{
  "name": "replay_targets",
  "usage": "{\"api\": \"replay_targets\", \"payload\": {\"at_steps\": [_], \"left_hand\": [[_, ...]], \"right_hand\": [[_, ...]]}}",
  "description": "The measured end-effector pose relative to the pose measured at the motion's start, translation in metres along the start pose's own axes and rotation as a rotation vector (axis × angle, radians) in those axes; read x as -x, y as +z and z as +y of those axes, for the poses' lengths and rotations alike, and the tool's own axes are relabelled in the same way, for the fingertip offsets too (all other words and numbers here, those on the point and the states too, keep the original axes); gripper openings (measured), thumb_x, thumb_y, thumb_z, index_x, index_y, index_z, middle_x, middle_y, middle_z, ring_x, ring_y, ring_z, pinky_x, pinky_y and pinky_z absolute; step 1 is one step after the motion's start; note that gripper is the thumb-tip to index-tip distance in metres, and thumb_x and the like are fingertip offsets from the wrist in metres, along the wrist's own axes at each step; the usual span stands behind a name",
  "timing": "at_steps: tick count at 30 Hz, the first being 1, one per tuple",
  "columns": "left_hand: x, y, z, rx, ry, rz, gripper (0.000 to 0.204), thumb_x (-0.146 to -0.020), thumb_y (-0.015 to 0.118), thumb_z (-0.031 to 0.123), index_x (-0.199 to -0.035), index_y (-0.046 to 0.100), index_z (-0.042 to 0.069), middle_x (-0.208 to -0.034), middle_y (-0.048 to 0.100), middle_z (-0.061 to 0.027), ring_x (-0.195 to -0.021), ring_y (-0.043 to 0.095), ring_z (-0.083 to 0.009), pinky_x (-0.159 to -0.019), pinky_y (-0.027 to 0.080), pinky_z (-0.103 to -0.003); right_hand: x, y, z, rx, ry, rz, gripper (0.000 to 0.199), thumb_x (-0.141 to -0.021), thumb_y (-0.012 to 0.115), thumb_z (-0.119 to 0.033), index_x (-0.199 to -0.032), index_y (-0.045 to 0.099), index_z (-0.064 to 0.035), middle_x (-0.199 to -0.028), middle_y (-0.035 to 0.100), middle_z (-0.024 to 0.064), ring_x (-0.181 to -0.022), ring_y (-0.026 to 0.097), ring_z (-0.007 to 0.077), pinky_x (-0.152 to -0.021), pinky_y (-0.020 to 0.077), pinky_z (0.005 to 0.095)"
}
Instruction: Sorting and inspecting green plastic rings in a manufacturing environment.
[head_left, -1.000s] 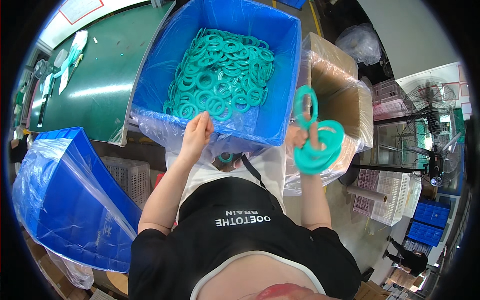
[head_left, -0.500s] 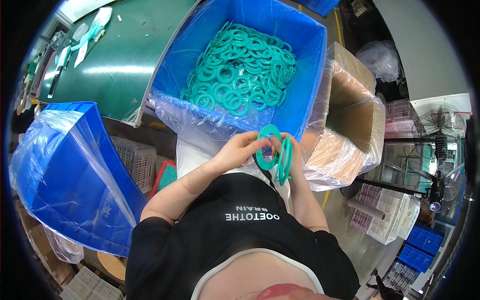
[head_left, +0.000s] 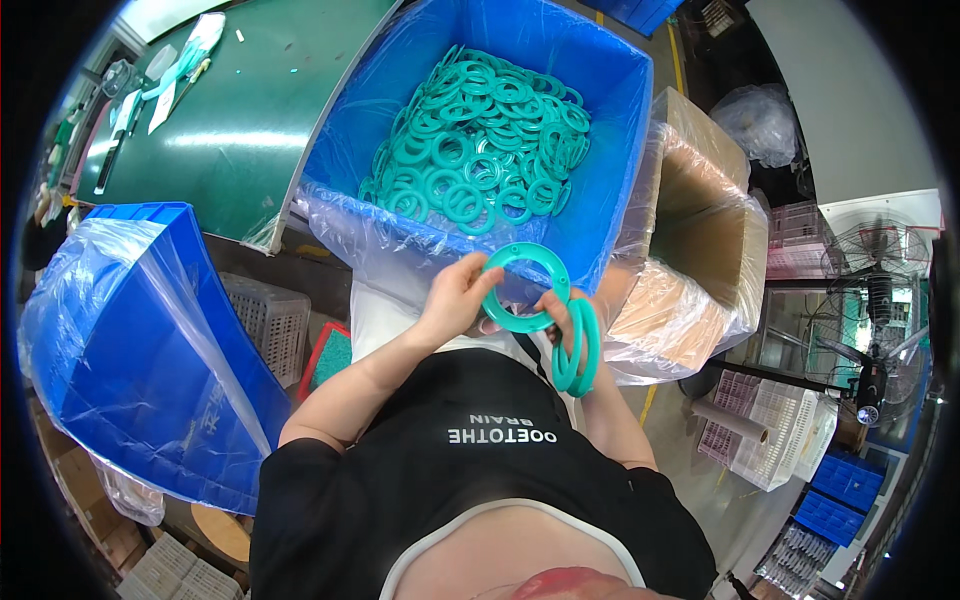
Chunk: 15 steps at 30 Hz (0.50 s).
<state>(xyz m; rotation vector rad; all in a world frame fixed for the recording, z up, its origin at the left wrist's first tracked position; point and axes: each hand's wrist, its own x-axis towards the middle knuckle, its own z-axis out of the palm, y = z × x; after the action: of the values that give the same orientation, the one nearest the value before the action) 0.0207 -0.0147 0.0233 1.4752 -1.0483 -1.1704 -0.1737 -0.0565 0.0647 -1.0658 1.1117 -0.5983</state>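
Turned broadside since the earlier frame, one teal ring [head_left: 522, 250] sat near the blue bin [head_left: 615, 130], left hand [head_left: 455, 292] pinching its rim, right hand [head_left: 562, 318] clutching other rings [head_left: 591, 345] — ideally kept clear.

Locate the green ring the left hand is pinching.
Head view, near centre: the green ring is between the left hand and the right hand, at the near side of the blue bin.

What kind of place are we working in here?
Likely a factory or packing area: a large blue bin heaped with alike green rings, plus plastic crates off to the right, point that way.
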Motion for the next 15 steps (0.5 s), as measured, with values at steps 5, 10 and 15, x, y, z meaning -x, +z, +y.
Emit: {"api": "replay_targets", "payload": {"at_steps": [5, 10, 15], "left_hand": [[-0.014, -0.009, -0.006, -0.397, 0.419, 0.200, 0.025, -0.097, 0.050, 0.019, -0.085, 0.056, -0.001, -0.066, 0.052, -0.0111, -0.062, 0.055, -0.0199, -0.057, 0.044, -0.038], [-0.030, -0.034, 0.002, 0.924, -0.224, -0.206, 0.018, -0.099, 0.046, 0.020, -0.100, 0.054, 0.004, -0.080, 0.058, 0.0007, -0.059, 0.043, -0.0058, -0.055, 0.036, -0.016], [-0.017, 0.002, 0.004, 0.692, -0.362, -0.299, 0.017, -0.091, 0.044, 0.006, -0.100, 0.059, 0.005, -0.085, 0.060, -0.0008, -0.067, 0.046, -0.0052, -0.058, 0.037, -0.018]], "right_hand": [[0.009, 0.003, 0.003, -0.019, -0.006, -0.160, 0.020, -0.090, 0.065, -0.022, -0.093, 0.064, -0.0022, -0.061, 0.053, -0.0010, -0.054, 0.049, 0.0050, -0.046, 0.0341, 0.0200], [-0.019, -0.056, -0.010, -0.514, -0.224, 0.147, 0.021, -0.092, 0.061, -0.023, -0.095, 0.061, -0.0023, -0.062, 0.049, -0.0016, -0.051, 0.044, 0.0065, -0.045, 0.0327, 0.0202], [-0.050, -0.088, 0.000, -0.559, -0.090, 0.287, 0.023, -0.094, 0.058, -0.022, -0.101, 0.057, 0.0000, -0.065, 0.049, 0.0001, -0.052, 0.046, 0.0085, -0.045, 0.0345, 0.0203]]}}
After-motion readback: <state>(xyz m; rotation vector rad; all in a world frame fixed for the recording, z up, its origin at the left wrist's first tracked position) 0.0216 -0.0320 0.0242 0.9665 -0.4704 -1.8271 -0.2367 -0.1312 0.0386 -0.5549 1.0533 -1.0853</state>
